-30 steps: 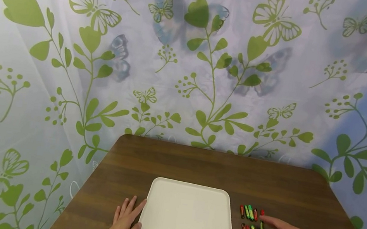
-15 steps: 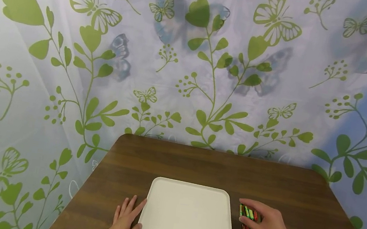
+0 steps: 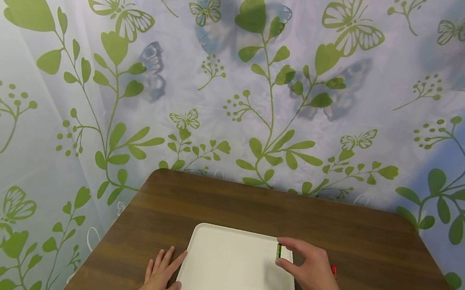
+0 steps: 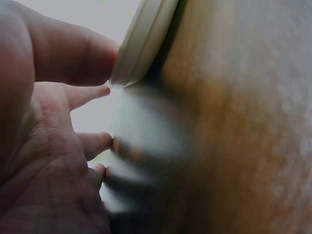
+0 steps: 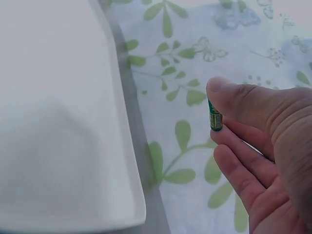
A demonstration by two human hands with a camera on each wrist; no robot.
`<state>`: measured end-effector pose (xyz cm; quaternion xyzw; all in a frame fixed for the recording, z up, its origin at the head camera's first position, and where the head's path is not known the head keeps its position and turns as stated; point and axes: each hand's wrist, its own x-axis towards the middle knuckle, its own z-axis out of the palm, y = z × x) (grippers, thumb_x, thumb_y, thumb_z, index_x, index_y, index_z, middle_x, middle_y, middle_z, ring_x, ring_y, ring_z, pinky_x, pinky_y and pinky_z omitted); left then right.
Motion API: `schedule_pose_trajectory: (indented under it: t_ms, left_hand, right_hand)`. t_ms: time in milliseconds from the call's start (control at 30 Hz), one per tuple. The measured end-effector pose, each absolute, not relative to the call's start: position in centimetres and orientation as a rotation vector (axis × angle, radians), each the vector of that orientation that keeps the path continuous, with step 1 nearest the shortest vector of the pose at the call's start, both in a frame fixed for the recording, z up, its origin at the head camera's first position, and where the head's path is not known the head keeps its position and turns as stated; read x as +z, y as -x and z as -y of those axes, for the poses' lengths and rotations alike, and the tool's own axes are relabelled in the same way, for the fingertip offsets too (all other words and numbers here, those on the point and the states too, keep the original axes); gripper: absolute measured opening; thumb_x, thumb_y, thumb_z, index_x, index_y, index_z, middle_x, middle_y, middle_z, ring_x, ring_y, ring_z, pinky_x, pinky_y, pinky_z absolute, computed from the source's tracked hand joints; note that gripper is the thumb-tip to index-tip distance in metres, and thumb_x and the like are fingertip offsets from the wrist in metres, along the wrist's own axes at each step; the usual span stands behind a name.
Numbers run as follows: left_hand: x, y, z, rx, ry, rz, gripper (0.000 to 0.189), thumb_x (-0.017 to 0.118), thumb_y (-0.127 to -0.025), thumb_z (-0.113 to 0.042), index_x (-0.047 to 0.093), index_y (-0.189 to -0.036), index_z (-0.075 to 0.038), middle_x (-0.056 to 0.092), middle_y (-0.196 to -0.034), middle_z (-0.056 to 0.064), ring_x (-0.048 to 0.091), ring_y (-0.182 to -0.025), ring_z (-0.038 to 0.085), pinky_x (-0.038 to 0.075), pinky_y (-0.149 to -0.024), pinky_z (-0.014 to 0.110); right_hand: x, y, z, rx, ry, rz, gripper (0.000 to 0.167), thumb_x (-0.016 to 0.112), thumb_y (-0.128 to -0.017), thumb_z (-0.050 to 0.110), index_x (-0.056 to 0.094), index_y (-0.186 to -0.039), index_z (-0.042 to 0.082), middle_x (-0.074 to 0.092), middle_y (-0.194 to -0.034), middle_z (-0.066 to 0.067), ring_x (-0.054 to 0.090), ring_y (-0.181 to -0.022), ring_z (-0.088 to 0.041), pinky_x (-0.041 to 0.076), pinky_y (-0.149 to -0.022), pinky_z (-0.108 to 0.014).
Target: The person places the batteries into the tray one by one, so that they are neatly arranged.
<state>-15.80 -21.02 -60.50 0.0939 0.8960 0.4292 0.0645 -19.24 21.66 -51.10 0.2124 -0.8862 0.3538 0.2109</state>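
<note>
In the head view, my right grip [image 3: 314, 270] pinches a green battery [image 3: 278, 250] near its 2 ends, between thumb and forefinger, above the white tray [image 3: 233, 269], toward 2 o'clock from the tray's centre. My left grip [image 3: 157, 283] is spread on the desk [image 3: 250, 207], thumb touching the tray's rim at about 8 o'clock. To set the battery down well, I judge it best to lower it lengthwise, let its side meet the tray first, then part thumb and finger evenly so it does not roll; light steadying from the left thumb should suffice. The long axis runs 12 to 6 o'clock; in the right wrist view it leans, nearer 11 to 5, thumb hiding the upper end. Which pole points where, I cannot tell.
</note>
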Motion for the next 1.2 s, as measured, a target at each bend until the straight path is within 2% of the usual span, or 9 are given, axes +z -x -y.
schedule_pose_trajectory:
  t_ms: [133,433,567,900,1067,1200]
  left_hand:
    - [-60.4,15.7,21.1,1.304,-0.284,-2.700,0.076,0.067,-0.097,-0.012,0.045,-0.168,-0.024,0.016,-0.179,0.033,-0.005,-0.165,0.060,-0.014,-0.124,0.076]
    - [-60.5,15.7,21.3,1.317,-0.276,-2.701,0.075,0.067,-0.099,-0.012,0.044,-0.169,-0.027,0.014,-0.180,0.031,-0.006,-0.166,0.058,-0.014,-0.124,0.076]
    - [-60.4,15.6,21.3,1.324,-0.279,-2.709,0.074,0.066,-0.100,-0.011,0.045,-0.169,-0.028,0.015,-0.180,0.031,-0.006,-0.166,0.058,-0.013,-0.125,0.076]
    - [-60.2,15.4,21.1,1.333,-0.292,-2.738,0.073,0.065,-0.099,-0.009,0.046,-0.168,-0.022,0.017,-0.178,0.034,-0.004,-0.165,0.060,-0.013,-0.124,0.076]
    - [-60.0,15.3,20.9,1.337,-0.295,-2.727,0.072,0.064,-0.100,-0.011,0.044,-0.169,-0.020,0.015,-0.179,0.034,-0.006,-0.165,0.060,-0.015,-0.124,0.077]
    - [-60.4,15.5,20.9,1.323,-0.294,-2.738,0.071,0.066,-0.100,-0.010,0.046,-0.168,-0.021,0.017,-0.179,0.033,-0.004,-0.165,0.059,-0.013,-0.124,0.077]
  right_hand:
    - [-50.7,19.7,-20.1,1.026,-0.576,2.476,0.052,0.099,-0.079,0.021,0.081,-0.127,0.027,0.082,-0.122,0.014,0.078,-0.108,-0.012,0.064,-0.093,-0.039]
    - [-50.1,20.3,-15.5,1.242,-0.581,2.515,0.050,0.096,-0.083,0.020,0.080,-0.128,0.032,0.080,-0.125,0.014,0.077,-0.113,-0.017,0.064,-0.097,-0.050]
    - [-50.3,20.6,-13.3,1.303,-0.629,2.522,0.047,0.095,-0.085,0.021,0.080,-0.129,0.029,0.080,-0.125,0.012,0.077,-0.114,-0.018,0.063,-0.100,-0.053]
    - [-52.3,21.7,-8.3,1.379,-0.826,2.459,0.044,0.094,-0.084,0.012,0.081,-0.126,0.019,0.082,-0.125,0.002,0.079,-0.112,-0.027,0.064,-0.099,-0.045]
    - [-53.7,22.3,-6.0,1.411,-0.914,2.470,0.044,0.093,-0.085,0.006,0.081,-0.127,0.012,0.082,-0.126,-0.003,0.079,-0.114,-0.025,0.064,-0.100,-0.042]
    - [-54.9,22.8,-4.4,1.384,-0.916,2.503,0.044,0.091,-0.086,0.007,0.079,-0.128,0.008,0.082,-0.127,-0.005,0.079,-0.114,-0.022,0.064,-0.099,-0.040]
